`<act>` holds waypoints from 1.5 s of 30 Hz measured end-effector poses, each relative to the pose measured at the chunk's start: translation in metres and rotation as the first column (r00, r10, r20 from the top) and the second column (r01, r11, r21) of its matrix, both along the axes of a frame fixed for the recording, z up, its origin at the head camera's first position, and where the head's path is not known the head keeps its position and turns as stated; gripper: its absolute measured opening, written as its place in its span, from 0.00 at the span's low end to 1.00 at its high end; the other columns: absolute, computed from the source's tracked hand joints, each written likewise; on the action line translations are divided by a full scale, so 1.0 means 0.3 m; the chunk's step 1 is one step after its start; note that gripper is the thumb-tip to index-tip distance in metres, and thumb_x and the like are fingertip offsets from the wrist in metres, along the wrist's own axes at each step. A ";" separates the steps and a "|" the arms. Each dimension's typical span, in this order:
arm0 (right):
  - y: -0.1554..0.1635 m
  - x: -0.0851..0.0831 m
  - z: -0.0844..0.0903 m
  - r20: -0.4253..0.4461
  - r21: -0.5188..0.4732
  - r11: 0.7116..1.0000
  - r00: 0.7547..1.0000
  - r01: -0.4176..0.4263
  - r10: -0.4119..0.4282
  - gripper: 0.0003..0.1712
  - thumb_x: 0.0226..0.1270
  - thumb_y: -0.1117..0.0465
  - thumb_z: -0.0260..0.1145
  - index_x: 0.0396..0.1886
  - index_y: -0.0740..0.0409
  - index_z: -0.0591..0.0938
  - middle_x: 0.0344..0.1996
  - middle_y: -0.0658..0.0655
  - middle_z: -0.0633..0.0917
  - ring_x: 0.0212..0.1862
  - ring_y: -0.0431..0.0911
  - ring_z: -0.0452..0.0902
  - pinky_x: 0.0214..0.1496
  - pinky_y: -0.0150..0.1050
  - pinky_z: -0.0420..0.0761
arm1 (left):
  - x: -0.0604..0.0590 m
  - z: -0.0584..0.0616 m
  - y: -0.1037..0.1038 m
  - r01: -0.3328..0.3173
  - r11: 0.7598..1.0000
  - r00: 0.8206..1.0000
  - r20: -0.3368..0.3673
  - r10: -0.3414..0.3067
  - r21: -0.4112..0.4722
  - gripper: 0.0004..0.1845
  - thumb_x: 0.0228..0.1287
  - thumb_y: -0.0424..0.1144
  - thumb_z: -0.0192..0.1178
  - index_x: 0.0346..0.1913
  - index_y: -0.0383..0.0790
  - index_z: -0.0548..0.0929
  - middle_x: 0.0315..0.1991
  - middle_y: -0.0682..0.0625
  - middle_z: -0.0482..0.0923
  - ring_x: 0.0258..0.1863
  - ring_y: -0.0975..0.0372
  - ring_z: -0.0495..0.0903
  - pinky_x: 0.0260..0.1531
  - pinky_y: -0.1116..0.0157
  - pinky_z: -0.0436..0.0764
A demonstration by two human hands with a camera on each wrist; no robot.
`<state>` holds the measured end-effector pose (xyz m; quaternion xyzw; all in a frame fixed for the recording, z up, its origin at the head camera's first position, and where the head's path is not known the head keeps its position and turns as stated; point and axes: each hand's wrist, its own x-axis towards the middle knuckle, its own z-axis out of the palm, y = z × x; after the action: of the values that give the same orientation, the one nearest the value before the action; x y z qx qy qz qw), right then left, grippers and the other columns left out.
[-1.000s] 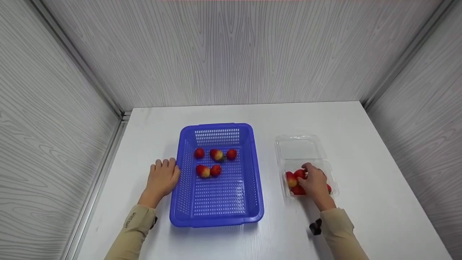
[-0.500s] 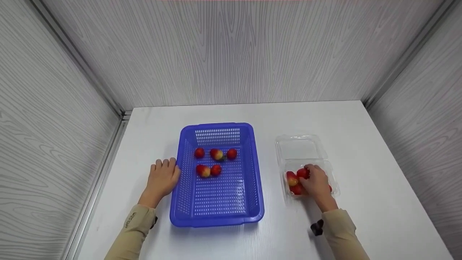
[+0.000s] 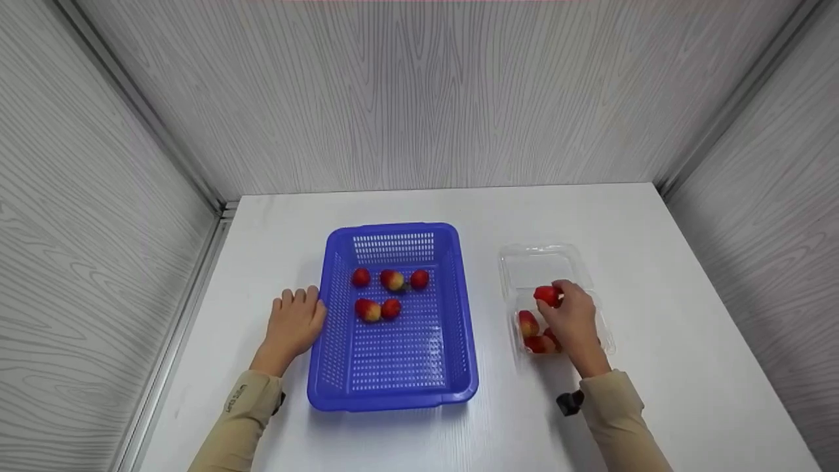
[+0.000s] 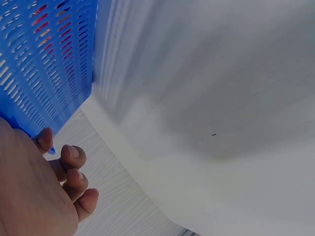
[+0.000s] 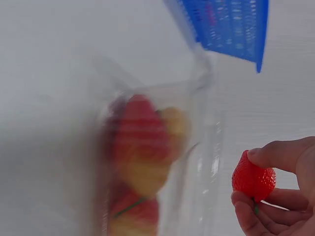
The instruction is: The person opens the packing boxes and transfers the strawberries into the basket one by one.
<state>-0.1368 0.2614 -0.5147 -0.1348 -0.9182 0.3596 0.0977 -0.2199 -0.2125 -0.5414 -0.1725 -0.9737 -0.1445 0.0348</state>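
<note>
My left hand (image 3: 295, 324) holds the left rim of a blue plastic basket (image 3: 319, 367). In the left wrist view its curled fingers (image 4: 74, 152) hang just under that rim. Lying in the basket are several red and yellow strawberries (image 3: 392, 280). On the right, my right hand (image 3: 575, 321) pinches a red strawberry (image 5: 254, 177) between thumb and fingers, a green stem poking out below. It is above a clear plastic clamshell box (image 3: 606, 328), whose lid (image 3: 544, 269) lies folded back. More strawberries (image 3: 528, 324) sit in the box, partly behind the hand.
The white table (image 3: 459, 439) carries both containers, with the box to the basket's right. Grey wood-grain panels (image 3: 419, 98) enclose it at the back and both sides.
My right hand has lifted the strawberry up from among the others in the box, uncovering more of them. The left hand and the basket have stayed in place.
</note>
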 end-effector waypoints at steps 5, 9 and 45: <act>-0.060 -0.007 0.065 -0.011 -0.012 1.000 1.000 -0.013 0.013 0.27 0.61 0.62 0.70 0.59 0.67 0.76 0.49 0.66 0.81 0.46 0.57 0.77 0.48 0.52 0.81 | -0.001 0.000 0.000 -0.005 1.000 1.000 0.015 0.005 0.002 0.14 0.75 0.41 0.42 0.47 0.31 0.70 0.35 0.38 0.67 0.36 0.45 0.64 0.39 0.49 0.62; -0.120 -0.016 0.112 -0.043 -0.030 0.999 0.998 -0.039 0.037 0.28 0.58 0.62 0.73 0.57 0.67 0.77 0.49 0.66 0.82 0.45 0.57 0.78 0.47 0.51 0.82 | -0.004 -0.004 0.000 -0.006 1.000 1.000 0.011 0.006 0.005 0.13 0.75 0.41 0.42 0.44 0.32 0.69 0.34 0.38 0.67 0.36 0.44 0.64 0.38 0.49 0.62; -0.611 -0.259 0.047 0.144 -0.038 0.966 0.956 -0.254 0.257 0.17 0.46 0.64 0.75 0.33 0.65 0.78 0.25 0.54 0.77 0.29 0.48 0.73 0.33 0.43 0.76 | -0.005 -0.009 -0.001 0.001 1.000 1.000 0.003 -0.001 0.009 0.12 0.75 0.42 0.41 0.42 0.34 0.68 0.32 0.41 0.66 0.34 0.46 0.62 0.36 0.51 0.61</act>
<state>-0.2146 0.0779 -0.5008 -0.0421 -0.9290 0.3671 -0.0191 -0.2214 -0.2128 -0.5440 -0.1728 -0.9730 -0.1491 0.0340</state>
